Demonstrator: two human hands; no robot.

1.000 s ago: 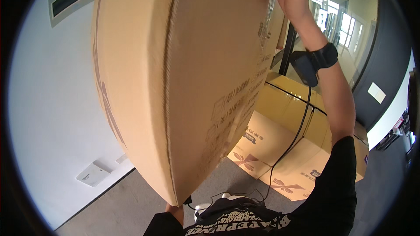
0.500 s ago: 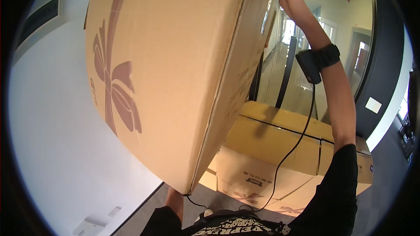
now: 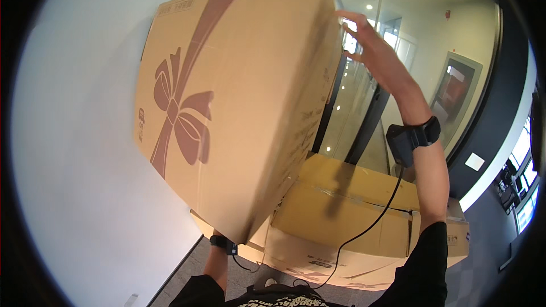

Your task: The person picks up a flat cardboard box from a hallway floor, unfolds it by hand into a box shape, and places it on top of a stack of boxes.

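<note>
A large cardboard box (image 3: 244,79) with a brown printed ribbon and bow stands tilted in front of me, close to the white wall. My right hand (image 3: 364,40) is at its upper right side. The fingers are spread and slightly bent, the fingertips at or very near the box's edge, and nothing lies enclosed in them. My left forearm (image 3: 216,270) rises to the box's lower corner; behind that corner my left hand is hidden, so its fingers do not show. Both wrists wear black strapped devices with cables.
Beneath and to the right lies another big cardboard box (image 3: 341,256), with yellowish upper panels (image 3: 347,210). Glass panels with dark frames (image 3: 364,125) stand behind the boxes. The white wall (image 3: 74,153) runs along the left, and a dark pillar (image 3: 483,119) stands on the right.
The tilted box has moved away from me and lower, so its top edge now shows. My right hand has come down into view, its fingers spread beside the box.
</note>
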